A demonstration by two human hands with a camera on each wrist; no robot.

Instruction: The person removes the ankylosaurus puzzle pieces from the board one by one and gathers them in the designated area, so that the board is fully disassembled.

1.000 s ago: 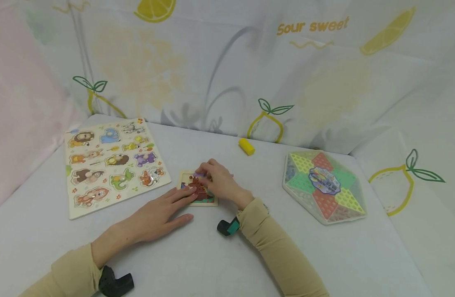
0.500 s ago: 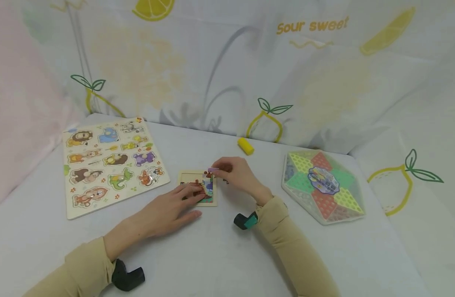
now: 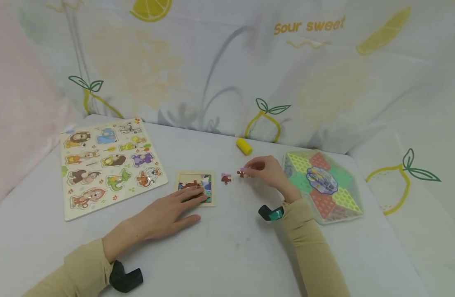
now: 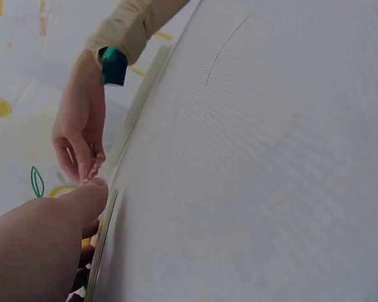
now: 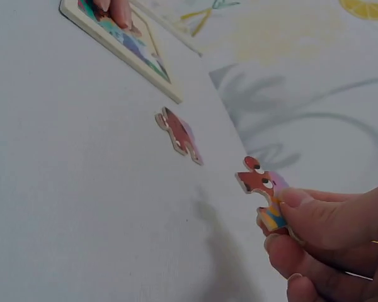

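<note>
In the head view my left hand (image 3: pixel 162 216) lies with its fingers outstretched on a small wooden jigsaw puzzle in a tray (image 3: pixel 213 192), covering much of the brown picture. Out to the right, my right hand (image 3: pixel 270 175) pinches a jigsaw piece between thumb and fingers. The right wrist view shows that held jigsaw piece (image 5: pixel 259 184), brown with cartoon eyes and a purple edge, raised over the table. Between tray and right hand, a second brown and purple jigsaw piece (image 3: pixel 226 178) lies flat on the cloth.
A large animal puzzle board (image 3: pixel 110 165) lies at the left. Toward the back sits a yellow cylinder (image 3: pixel 244 146). Close behind the right hand is a hexagonal star-patterned game box (image 3: pixel 324 185). A lemon-printed curtain (image 3: pixel 220 74) hangs along the rear table edge.
My right hand has lifted a jigsaw piece from the tray's upper right and carried it right. The loose piece on the cloth has come into full view. My left hand stays on the puzzle.
</note>
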